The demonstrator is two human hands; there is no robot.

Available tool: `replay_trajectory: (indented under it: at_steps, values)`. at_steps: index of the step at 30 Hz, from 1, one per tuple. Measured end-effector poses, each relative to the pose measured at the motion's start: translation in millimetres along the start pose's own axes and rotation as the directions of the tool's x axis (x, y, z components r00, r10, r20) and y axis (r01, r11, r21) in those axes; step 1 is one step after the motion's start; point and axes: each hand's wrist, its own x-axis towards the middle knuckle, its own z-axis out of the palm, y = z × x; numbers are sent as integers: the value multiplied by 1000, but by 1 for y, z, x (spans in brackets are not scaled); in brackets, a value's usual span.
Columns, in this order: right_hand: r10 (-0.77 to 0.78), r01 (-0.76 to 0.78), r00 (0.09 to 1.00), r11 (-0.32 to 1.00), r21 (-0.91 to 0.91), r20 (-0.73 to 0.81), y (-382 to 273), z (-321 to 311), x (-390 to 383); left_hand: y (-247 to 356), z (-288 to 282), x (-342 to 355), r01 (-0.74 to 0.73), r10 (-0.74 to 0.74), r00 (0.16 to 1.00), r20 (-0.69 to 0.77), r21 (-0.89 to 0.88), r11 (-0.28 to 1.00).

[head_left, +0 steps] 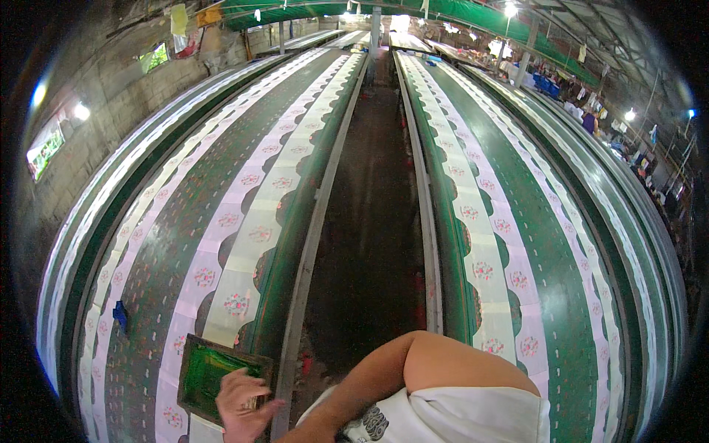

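One left grip [241, 401] curls loosely over a green frame [205, 371]; its hold unclear; dark shirt print [374, 422] illegible.

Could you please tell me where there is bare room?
On the long green right table, a bare band lies between two pale pink cloth strips; the dark aisle is open beyond the bent arm. Crowded: the near end of the long green left table, under the green rectangular frame and left hand.

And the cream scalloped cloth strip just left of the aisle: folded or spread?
Spread: the strip lies flat along the long green table, round multicoloured prints showing.
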Motion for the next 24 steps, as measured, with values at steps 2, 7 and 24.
replay_trajectory:
  at_steps: [2, 7, 24]
  values:
    - [10, -10, 1000, 999, 31, -4, -5, 12, 0, 14, 22, 21, -146, 147, 971, 188, -19, 989]
    - [-3, 12, 994, 997, 82, -110, -1, 27, -20, 47, 84, 67, -358, 366, 818, 444, -106, 928]
    - [7, 28, 991, 966, 255, -136, -9, 29, -27, 60, 97, 101, -330, 380, 668, 640, -203, 922]
